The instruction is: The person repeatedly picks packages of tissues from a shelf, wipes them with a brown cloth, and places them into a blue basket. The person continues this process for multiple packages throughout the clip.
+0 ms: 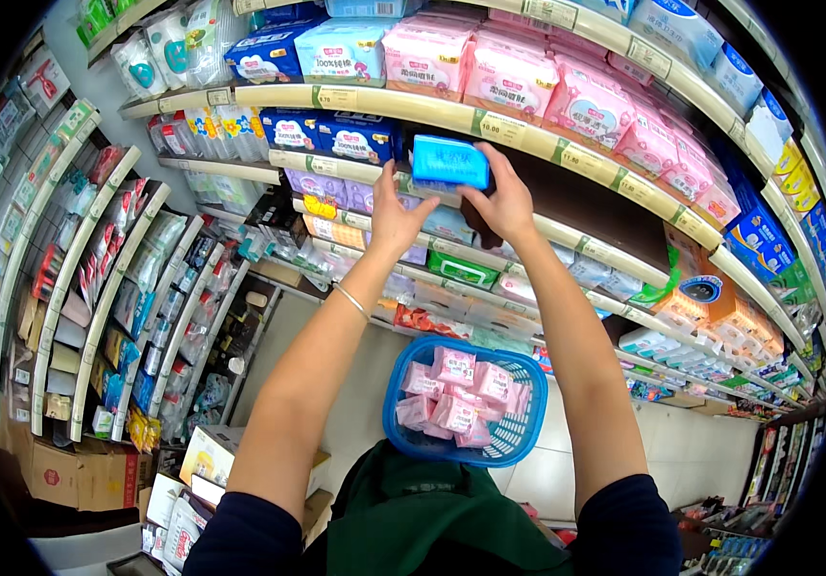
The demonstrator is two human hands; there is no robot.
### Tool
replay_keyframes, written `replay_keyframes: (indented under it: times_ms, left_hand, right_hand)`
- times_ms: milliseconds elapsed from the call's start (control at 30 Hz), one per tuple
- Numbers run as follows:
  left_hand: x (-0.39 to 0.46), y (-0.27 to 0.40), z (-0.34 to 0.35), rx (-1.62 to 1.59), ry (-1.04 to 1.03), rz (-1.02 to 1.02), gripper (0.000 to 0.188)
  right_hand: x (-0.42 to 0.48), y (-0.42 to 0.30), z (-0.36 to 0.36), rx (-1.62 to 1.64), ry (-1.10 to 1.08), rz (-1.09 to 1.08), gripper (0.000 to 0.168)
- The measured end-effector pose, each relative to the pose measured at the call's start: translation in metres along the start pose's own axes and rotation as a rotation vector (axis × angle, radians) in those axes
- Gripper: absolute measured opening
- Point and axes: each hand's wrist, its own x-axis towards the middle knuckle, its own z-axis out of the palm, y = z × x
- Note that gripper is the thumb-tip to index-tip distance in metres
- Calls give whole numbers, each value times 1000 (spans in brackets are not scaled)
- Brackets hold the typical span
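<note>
My right hand (503, 194) grips a light blue soft pack (449, 162) by its right end, at the front of a shelf. My left hand (395, 216) is raised just left of the pack and below it, fingers apart, with nothing in it. Dark blue packs of sanitary pads (355, 137) stand on the same shelf to the left. Pink packs (514, 75) line the shelf above. Below my arms a blue plastic basket (393, 403) holds several small pink packs (454, 366).
The shelf's price rail (600, 253) runs below the pack. Lower shelves hold wipes (462, 270) and other packs. More shelving (89, 288) curves along the left side. Cardboard boxes (85, 471) stand on the floor at lower left.
</note>
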Motion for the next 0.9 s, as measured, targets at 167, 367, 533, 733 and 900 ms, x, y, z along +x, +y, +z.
replay_keyframes:
  times_ms: [167,367,533,733,900]
  left_hand:
    - [-61,21,-22,-38,-362,-17,89]
    - [-123,36,-17,-38,-282,-74,74]
    - [-147,58,-3,-175,-233,114,72]
    - [-166,88,-28,16,-163,217,60]
    - [-163,83,-30,-329,-163,-98,49]
  right_hand:
    - [-71,-7,-37,363,-432,255,76]
    - [-125,-8,-49,808,228,736,34]
    - [-124,-119,-47,43,-22,-159,36]
    - [-125,-67,-52,167,-40,111,27]
    - [-143,-54,-63,250,297,323,30]
